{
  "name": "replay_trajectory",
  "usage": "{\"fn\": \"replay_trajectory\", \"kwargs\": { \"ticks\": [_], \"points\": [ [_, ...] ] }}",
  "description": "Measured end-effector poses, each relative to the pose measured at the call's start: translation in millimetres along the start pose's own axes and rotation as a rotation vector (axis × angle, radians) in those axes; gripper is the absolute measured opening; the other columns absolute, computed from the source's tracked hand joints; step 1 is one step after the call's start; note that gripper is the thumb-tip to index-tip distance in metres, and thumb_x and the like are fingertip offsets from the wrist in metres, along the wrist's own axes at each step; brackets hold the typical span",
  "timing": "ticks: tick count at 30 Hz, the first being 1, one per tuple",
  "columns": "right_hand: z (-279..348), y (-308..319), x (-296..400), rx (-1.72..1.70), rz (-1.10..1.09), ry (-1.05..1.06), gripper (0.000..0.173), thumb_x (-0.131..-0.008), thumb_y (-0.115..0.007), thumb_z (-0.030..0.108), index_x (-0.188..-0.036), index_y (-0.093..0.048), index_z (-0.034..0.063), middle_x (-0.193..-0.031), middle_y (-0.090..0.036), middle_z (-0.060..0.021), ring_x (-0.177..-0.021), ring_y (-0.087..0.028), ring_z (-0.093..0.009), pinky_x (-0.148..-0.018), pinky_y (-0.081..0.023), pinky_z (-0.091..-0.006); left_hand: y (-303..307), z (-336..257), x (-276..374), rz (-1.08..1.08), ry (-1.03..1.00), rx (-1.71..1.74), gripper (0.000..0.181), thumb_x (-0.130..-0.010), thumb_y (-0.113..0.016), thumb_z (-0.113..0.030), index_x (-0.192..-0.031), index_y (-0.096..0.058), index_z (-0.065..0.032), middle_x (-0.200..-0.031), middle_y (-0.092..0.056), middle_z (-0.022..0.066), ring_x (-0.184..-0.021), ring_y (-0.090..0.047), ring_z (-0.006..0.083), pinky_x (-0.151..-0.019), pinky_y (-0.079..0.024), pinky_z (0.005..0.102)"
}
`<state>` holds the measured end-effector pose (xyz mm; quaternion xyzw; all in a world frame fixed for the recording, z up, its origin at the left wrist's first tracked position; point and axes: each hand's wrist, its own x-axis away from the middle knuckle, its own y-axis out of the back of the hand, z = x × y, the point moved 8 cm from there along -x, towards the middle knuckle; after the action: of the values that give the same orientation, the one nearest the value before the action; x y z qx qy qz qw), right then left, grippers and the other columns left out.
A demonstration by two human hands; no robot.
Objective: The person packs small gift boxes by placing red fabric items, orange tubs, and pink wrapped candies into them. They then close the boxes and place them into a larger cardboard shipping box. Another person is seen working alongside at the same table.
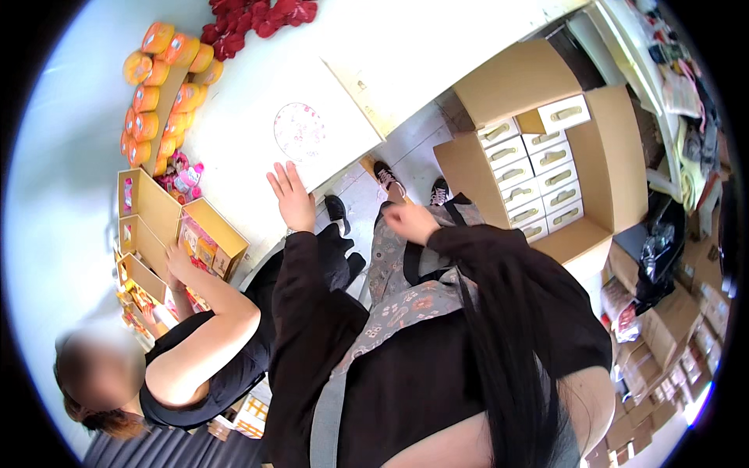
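Observation:
My left hand (291, 196) lies palm down with spread fingers at the white table's edge, just below a round printed clear film or sticker (299, 132); it holds nothing. My right hand (411, 222) hangs in front of my patterned apron (421, 301), fingers curled and slightly blurred; whether something small is inside cannot be seen. On my right stands a large open cardboard carton (597, 164) packed with two columns of white boxes with beige handles (552, 155). One such white box (563, 113) sits higher at the far end.
A co-worker (205, 351) at my left reaches into open gift boxes (213, 237) on the white table (246, 117). Orange-lidded tubs (145, 98) line a cardboard strip, near red fabric flowers (251, 23). Pink bottles (188, 178) stand nearby. Cartons (670, 327) are stacked at the right.

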<state>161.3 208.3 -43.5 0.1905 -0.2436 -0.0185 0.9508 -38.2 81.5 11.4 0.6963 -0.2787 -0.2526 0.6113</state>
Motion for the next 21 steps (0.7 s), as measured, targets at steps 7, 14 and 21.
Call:
{"fn": "replay_trajectory", "kwargs": {
  "ticks": [7, 14, 21],
  "points": [
    [-39.8, 6.4, -134.0, -1.117, -0.572, -0.204, 0.051, -0.078, -0.061, 0.029, -0.117, -0.049, -0.0010, -0.090, -0.058, -0.0098, -0.075, -0.055, -0.017, -0.061, -0.045, -0.0346, -7.2, -77.0, 16.0, -0.086, 0.109, -0.113, 0.088, -0.061, -0.070, -0.006, -0.138, -0.028, -0.0067, -0.139, -0.025, 0.0259, -0.123, -0.028, 0.0496, -0.101, -0.032, 0.0483],
    [-34.0, 34.3, -137.0, -1.334, -0.214, -0.404, 0.041, -0.077, -0.062, 0.037, -0.102, -0.059, 0.0037, -0.080, -0.056, -0.0048, -0.069, -0.051, -0.015, -0.062, -0.044, -0.0292, 28.1, -87.4, -10.1, 0.179, 0.012, -0.223, 0.075, -0.068, -0.070, -0.039, -0.130, -0.041, -0.0094, -0.122, -0.048, 0.0203, -0.106, -0.048, 0.0383, -0.089, -0.040, 0.0452],
    [-155.6, 56.7, -15.2, -0.987, -0.982, -0.667, 0.014, -0.072, -0.065, 0.017, -0.065, -0.058, 0.0072, -0.058, -0.055, -0.0034, -0.053, -0.053, -0.016, -0.046, -0.038, -0.0306, -72.9, 44.9, -93.1, 0.347, 0.244, 0.322, 0.072, -0.079, -0.058, -0.053, -0.126, -0.046, -0.0001, -0.116, -0.055, 0.0239, -0.110, -0.050, 0.0364, -0.094, -0.038, 0.0416]
  ]
}}
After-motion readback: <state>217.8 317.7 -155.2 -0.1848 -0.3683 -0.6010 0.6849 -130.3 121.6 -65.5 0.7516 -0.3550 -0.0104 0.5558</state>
